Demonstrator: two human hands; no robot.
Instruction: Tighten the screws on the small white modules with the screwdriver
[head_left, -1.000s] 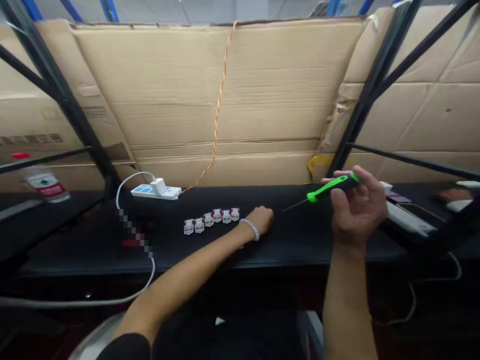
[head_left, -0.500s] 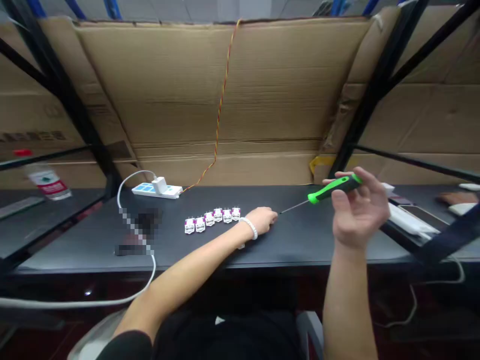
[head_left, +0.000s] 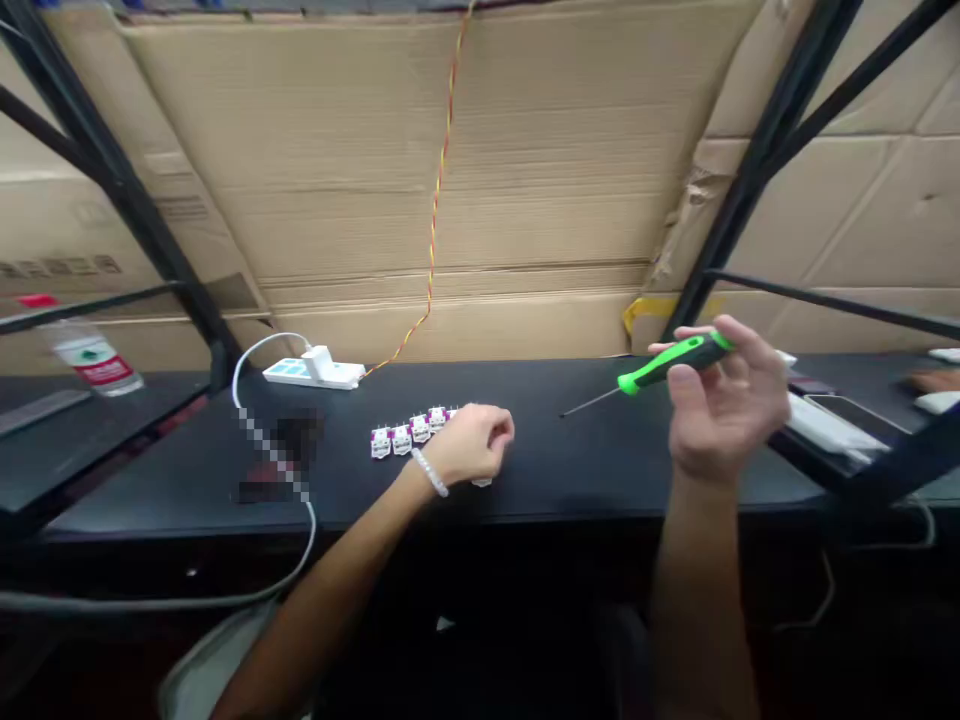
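My left hand (head_left: 471,445) is curled and lies over the right end of a row of small white-and-magenta connector modules (head_left: 401,440) on the black bench (head_left: 585,470). It hides the last modules of the row, and whether it grips one is hidden. One more module (head_left: 482,482) peeks out below the hand. My right hand (head_left: 724,395) is up above the bench, holding a green-and-black screwdriver (head_left: 671,362) in its fingers. The thin shaft points left.
A white power strip (head_left: 311,372) with a plugged-in charger stands at the back, its white cable curving forward. Cardboard sheets and black shelf bars rise behind. A water bottle (head_left: 91,357) stands left. At right lie a white power strip (head_left: 832,425) and a co-worker's hand (head_left: 934,380).
My left hand has slid left from beside the row onto its right end. The right hand and screwdriver have barely moved, and the whole view has shifted slightly.
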